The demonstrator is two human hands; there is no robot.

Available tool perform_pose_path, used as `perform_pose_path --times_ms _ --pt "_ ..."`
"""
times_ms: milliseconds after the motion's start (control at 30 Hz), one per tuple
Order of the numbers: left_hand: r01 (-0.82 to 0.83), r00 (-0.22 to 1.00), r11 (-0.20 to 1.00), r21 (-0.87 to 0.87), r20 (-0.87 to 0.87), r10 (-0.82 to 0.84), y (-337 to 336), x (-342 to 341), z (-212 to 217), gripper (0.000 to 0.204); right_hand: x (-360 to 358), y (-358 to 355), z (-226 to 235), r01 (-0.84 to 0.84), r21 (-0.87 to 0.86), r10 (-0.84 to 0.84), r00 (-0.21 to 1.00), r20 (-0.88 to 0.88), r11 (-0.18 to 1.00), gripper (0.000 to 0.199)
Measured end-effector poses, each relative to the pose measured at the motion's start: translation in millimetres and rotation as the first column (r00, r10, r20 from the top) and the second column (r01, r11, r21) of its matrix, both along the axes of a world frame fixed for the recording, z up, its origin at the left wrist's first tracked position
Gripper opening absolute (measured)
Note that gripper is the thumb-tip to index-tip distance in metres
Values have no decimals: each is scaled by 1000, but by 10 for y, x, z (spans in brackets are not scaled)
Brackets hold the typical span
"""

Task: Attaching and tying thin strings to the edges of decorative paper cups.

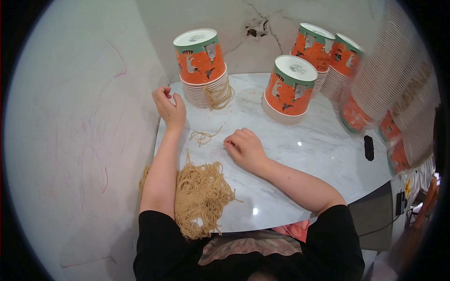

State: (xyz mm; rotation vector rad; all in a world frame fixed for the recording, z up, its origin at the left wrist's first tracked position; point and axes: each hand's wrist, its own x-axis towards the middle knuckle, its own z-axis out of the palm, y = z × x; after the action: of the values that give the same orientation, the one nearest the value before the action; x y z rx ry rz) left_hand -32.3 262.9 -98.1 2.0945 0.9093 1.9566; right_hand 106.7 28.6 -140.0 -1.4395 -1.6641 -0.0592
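My left hand is raised near the table's left edge, beside a stack of upside-down orange and green paper buckets. Its fingers are loosely bent, with the thumb apart and nothing visible between them. Tan cords hang looped on the stack's right side. My right hand is over the middle of the table, fingers curled together; whatever they may hold is hidden. Just left of it lies a short tangle of tan cord. A big heap of tan cord spreads beside and beneath my left forearm.
Another bucket stack stands right of centre, with two more stacks behind it. Plastic-wrapped bucket stacks lean at the right. A small black object lies near the marble-patterned table's right edge. A wall borders the left.
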Motion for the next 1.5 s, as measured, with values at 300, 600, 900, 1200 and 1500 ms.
perform_pose_path --times_ms 300,600,900,1200,1500 --pt "180 978 942 285 -156 -140 -262 187 33 25 16 16 56 -58 -229 29 991 -127 972 10" --pt "245 962 933 263 -189 -199 -214 158 -62 28 -36 123 -21 -26 -141 44 991 130 990 40" --pt "343 915 923 172 -285 -287 -302 198 -61 27 56 16 166 -167 -360 69 961 -268 918 26" --pt "485 845 871 81 -302 -442 -649 476 -199 31 1047 -116 1108 456 282 -511 843 167 844 38" --pt "681 637 706 -193 -319 -702 -891 572 326 44 1262 -250 1154 643 271 -691 707 149 717 32"
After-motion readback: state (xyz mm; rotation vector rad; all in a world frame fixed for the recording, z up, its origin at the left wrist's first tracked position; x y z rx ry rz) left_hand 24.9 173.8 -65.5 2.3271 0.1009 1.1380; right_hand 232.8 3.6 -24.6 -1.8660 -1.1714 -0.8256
